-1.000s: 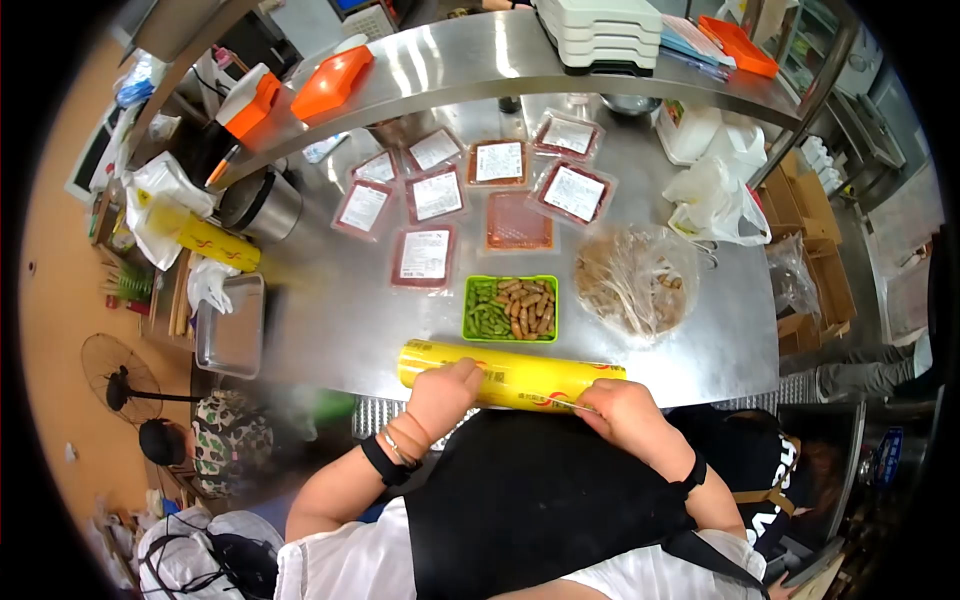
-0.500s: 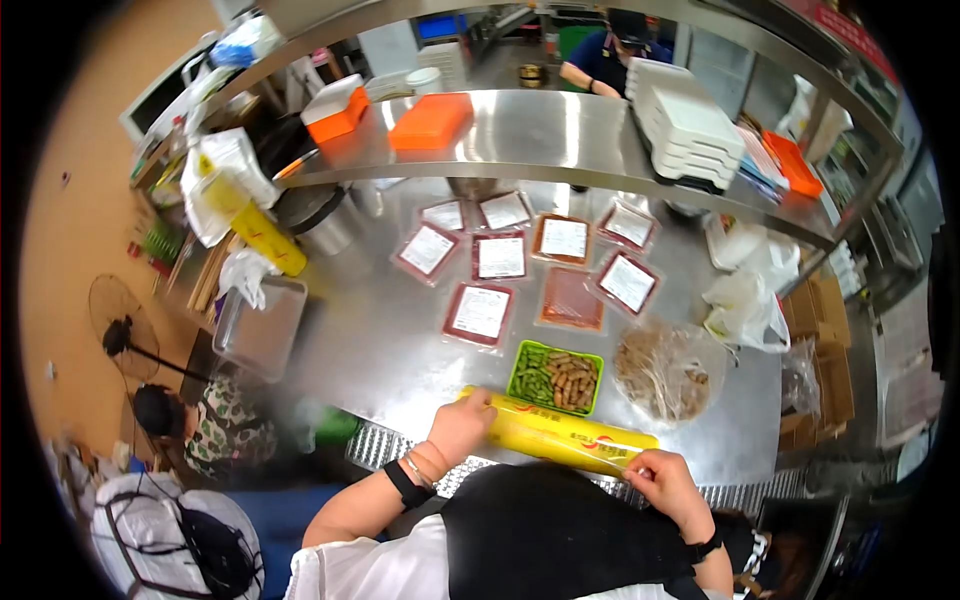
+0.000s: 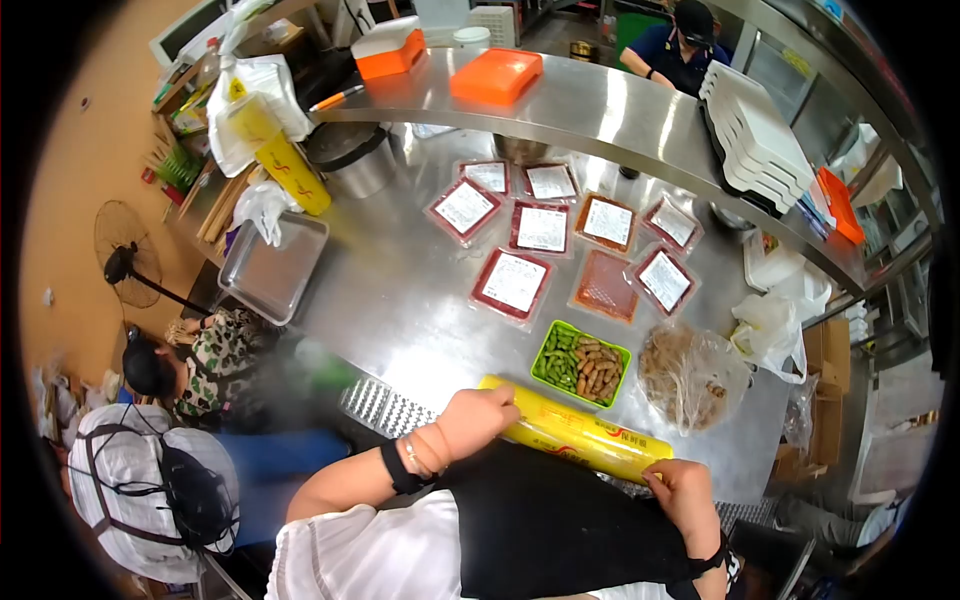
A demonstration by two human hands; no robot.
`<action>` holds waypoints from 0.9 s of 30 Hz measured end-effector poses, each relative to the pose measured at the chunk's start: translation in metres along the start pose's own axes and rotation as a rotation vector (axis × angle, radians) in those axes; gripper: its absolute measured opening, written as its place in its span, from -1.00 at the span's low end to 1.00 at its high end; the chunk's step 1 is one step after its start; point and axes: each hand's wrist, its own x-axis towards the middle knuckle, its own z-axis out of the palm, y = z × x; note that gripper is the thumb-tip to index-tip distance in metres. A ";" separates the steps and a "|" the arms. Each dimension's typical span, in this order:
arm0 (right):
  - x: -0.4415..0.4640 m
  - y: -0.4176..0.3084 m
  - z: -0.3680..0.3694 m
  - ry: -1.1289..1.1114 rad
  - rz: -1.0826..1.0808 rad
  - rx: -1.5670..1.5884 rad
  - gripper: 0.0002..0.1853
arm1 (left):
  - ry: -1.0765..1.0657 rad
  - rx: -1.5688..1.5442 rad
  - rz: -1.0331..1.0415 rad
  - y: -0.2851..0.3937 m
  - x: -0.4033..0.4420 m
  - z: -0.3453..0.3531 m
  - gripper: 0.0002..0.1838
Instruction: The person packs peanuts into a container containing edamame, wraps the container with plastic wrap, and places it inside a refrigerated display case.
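Steel desk [image 3: 390, 270], five o'clock edge: my left hand [image 3: 472, 420] and right hand [image 3: 688, 490] pinch the yellow roll [image 3: 585, 435] near its ends; I'd judge this unwinding, next calling for an even pull.

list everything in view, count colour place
table: 1, silver, centre
near roll: 1, yellow, table's near edge
other roll: 1, yellow, left
box: 1, green, beyond near roll
pods: many, green and brown, in box
flat packs: 9, mostly red, mid-table
clear bag: 1, brown inside, beside box
white bag: 1, white, table's right
metal tray: 1, silver, left
pot: 1, silver, left
shelf: 1, silver, above far side
containers: 3, orange or orange-white, shelf
white stack: 1, white, shelf
fan: 1, black, left
left hand: 1, bare, near roll's left
right hand: 1, bare, its right
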 end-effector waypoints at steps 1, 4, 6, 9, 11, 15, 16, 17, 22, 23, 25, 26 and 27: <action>0.001 -0.003 -0.007 -0.026 0.013 0.032 -0.90 | 0.020 -0.028 -0.006 0.003 -0.001 -0.011 -0.96; -0.004 -0.023 -0.036 -0.050 0.124 0.146 -0.94 | 0.024 -0.156 -0.082 0.014 -0.005 -0.049 -0.87; 0.005 -0.030 -0.041 -0.006 0.150 0.254 -0.95 | 0.021 -0.095 -0.176 0.016 0.001 -0.062 -0.90; 0.009 -0.035 -0.039 0.002 0.253 0.495 -0.92 | 0.046 -0.138 -0.110 0.005 0.002 -0.066 -0.93; 0.006 -0.039 -0.040 -0.060 0.369 0.702 -0.87 | 0.076 -0.193 -0.091 0.010 0.009 -0.085 -0.92; 0.013 -0.044 -0.042 0.115 0.328 0.745 -0.86 | 0.031 -0.304 -0.134 0.004 0.021 -0.107 -0.89; 0.017 -0.044 -0.046 0.137 0.296 0.697 -0.87 | 0.043 -0.336 -0.125 0.002 0.024 -0.112 -0.88; 0.022 -0.045 -0.051 0.157 0.264 0.649 -0.88 | 0.046 -0.349 -0.138 -0.001 0.029 -0.112 -0.89; 0.082 -0.009 -0.049 0.181 0.142 0.113 -0.79 | 0.020 -0.466 -0.131 -0.042 0.087 -0.090 -0.88; 0.096 0.013 -0.032 0.254 0.056 -0.056 -0.78 | -0.059 -0.469 -0.137 -0.048 0.106 -0.086 -0.85; 0.129 0.040 -0.014 0.471 -0.157 -0.107 -0.80 | 0.009 -0.404 -0.054 -0.067 0.137 -0.070 -0.81; 0.143 0.055 -0.006 0.494 -0.160 -0.076 -0.81 | 0.158 -0.334 0.036 -0.081 0.151 -0.054 -0.79; 0.156 0.071 0.003 0.518 -0.161 -0.046 -0.82 | 0.307 -0.264 0.129 -0.093 0.162 -0.034 -0.78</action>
